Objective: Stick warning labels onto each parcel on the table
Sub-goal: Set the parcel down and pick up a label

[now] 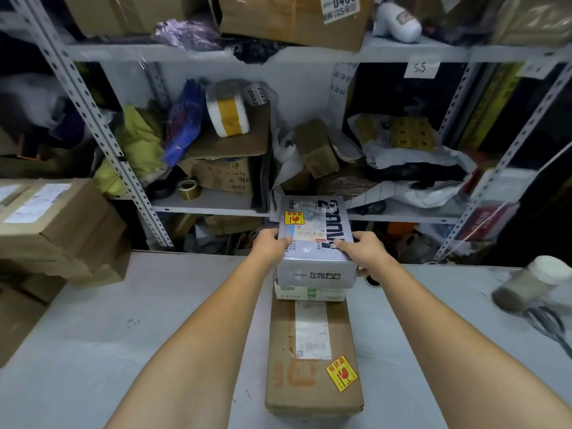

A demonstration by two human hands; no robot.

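Grey table [123, 320] in front of me, cluttered metal shelving [216, 54] behind it.

My left fingers [263, 235] curl round the left edge of the grey box [314, 243], with the thumb laid on its top. The right fingers [363, 270] wrap down the box's right side, that thumb also on top. So the left hand [270, 246] and the right hand [365, 252] both grip the box, one on each side, with both arms stretched forward over the table.

A yellow warning label [294, 217] is stuck on the box's top, at the far left corner, beside a printed shipping slip. The grey box sits directly over a flatter white box [309, 293]. From my feed I cannot tell whether it rests on it or is held just clear.

The white box is at the far end of a long brown carton [312, 360]. Whether it lies on the carton or just behind it I cannot make out. The carton lies flat on the table between my forearms. It has a white shipping slip along its top and a second yellow label [341, 373] near its near right corner, set at a tilt.

Further out, brown cartons [58, 230] are stacked at the table's left edge. A jar [532, 283] with a white lid, blurred, is at the right edge above a dark cable [551, 326]. A tape roll [188, 188] sits on the shelf behind.
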